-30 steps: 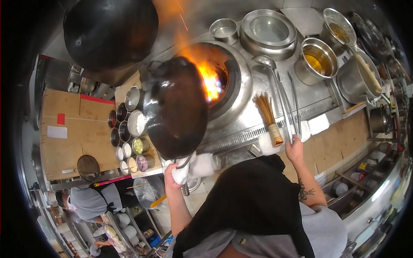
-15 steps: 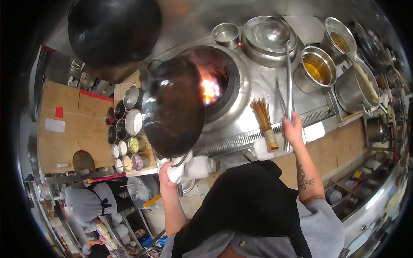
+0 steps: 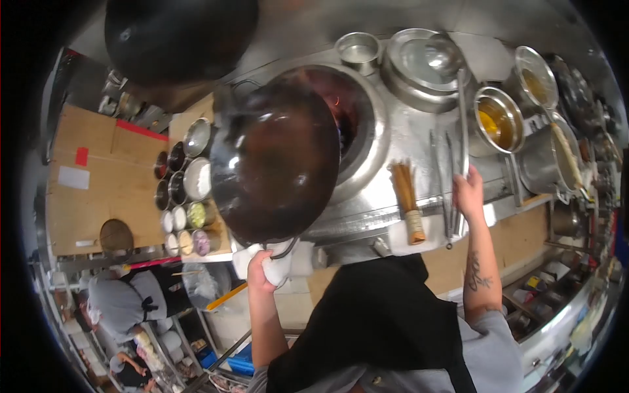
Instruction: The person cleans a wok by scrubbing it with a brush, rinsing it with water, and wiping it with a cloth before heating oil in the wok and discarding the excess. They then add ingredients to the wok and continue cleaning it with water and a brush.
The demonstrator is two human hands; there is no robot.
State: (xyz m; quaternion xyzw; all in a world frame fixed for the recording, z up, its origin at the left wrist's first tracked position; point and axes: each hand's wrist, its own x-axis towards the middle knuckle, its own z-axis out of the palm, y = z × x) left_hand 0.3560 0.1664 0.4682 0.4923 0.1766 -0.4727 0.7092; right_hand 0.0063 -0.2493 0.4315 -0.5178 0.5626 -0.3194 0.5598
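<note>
My left hand [image 3: 262, 272] is closed round the looped handle of a dark wok [image 3: 278, 160], with a white cloth [image 3: 298, 259] at its grip. The wok is held tilted over the left part of a round burner [image 3: 373, 144]. My right hand [image 3: 468, 190] is closed on the long handle of a steel ladle [image 3: 444, 54]. The ladle's bowl is above a wide steel basin [image 3: 419, 59]. Beside that hand, a pair of metal tongs [image 3: 438, 170] lies on the counter. A bamboo wok brush [image 3: 407, 203] rests to their left.
Several seasoning containers [image 3: 196, 180] stand left of the burner. Steel pots, including one of yellow oil [image 3: 496, 124], line the right. Another dark wok [image 3: 180, 39] is at upper left. A person in grey [image 3: 121, 295] bends at lower left. A small pot [image 3: 358, 52] sits behind the burner.
The bright flame in the burner has shrunk to a faint glow. My right hand and the ladle have shifted right, away from the tongs. The wok has turned slightly; the whole view has shifted.
</note>
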